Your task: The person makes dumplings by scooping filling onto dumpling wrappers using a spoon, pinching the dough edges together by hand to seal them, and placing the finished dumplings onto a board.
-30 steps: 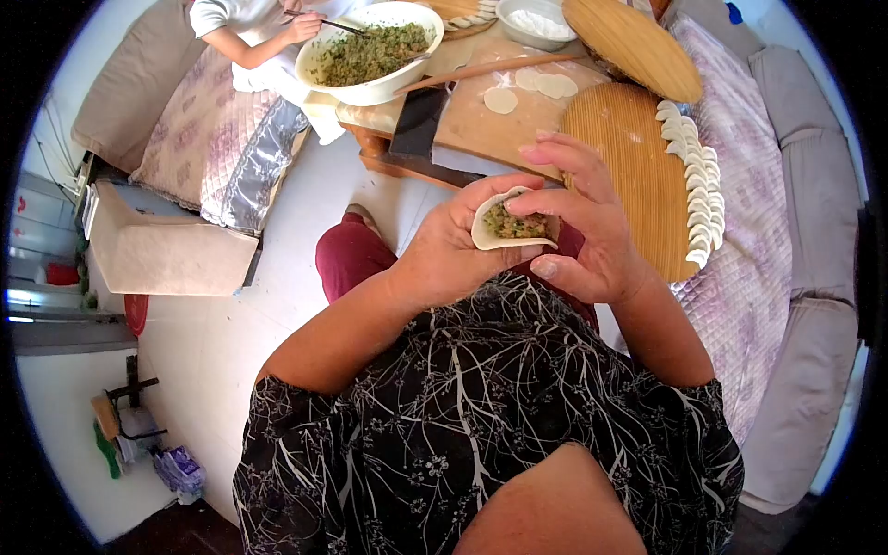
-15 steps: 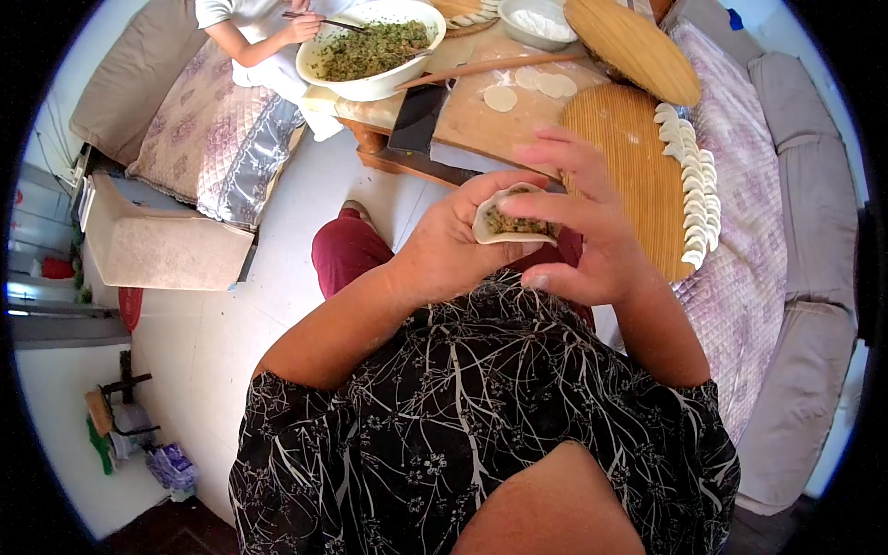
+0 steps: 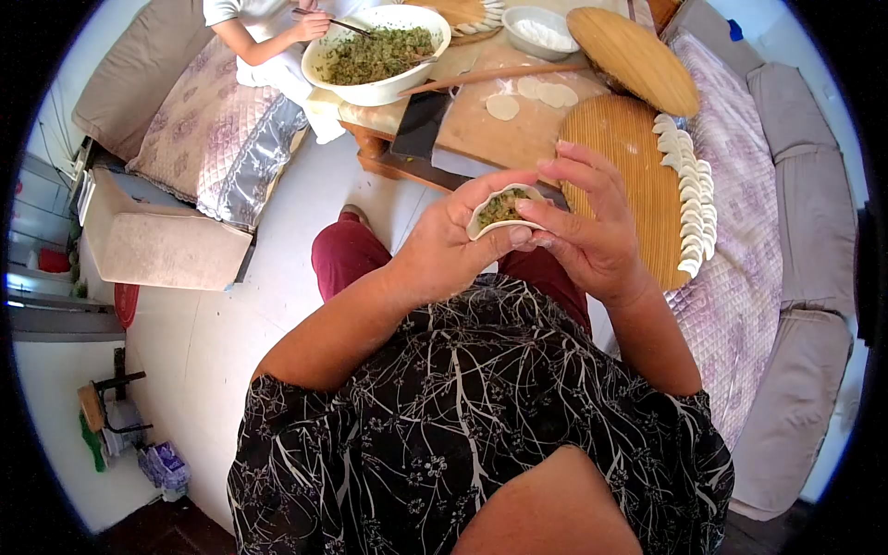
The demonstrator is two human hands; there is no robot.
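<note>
My left hand [image 3: 439, 242] cradles an unsealed dumpling [image 3: 500, 212], its round white wrapper curled up around a green and brown filling. The fingers of my right hand [image 3: 594, 227] press on the wrapper's right side, and its thumb meets my left thumb at the near edge. Part of the wrapper is hidden behind the right fingers. Beyond my hands, flat round wrappers [image 3: 502, 107] lie on a floured board [image 3: 490, 139]. To the right, rows of folded dumplings [image 3: 696, 208] line the edge of a round ridged wooden tray [image 3: 620, 176].
A large white bowl [image 3: 375, 92] of filling stands at the back, where another person's hand [image 3: 313, 25] holds chopsticks in it. Behind the board are a rolling pin [image 3: 490, 78] and a bowl of flour [image 3: 538, 35]. A second round wooden tray [image 3: 634, 60] leans at the back right.
My right hand has come in from the right and closed on the wrapper's edge; before, its thumb and fingers were spread. The wrapper is tilted a little more toward me.
</note>
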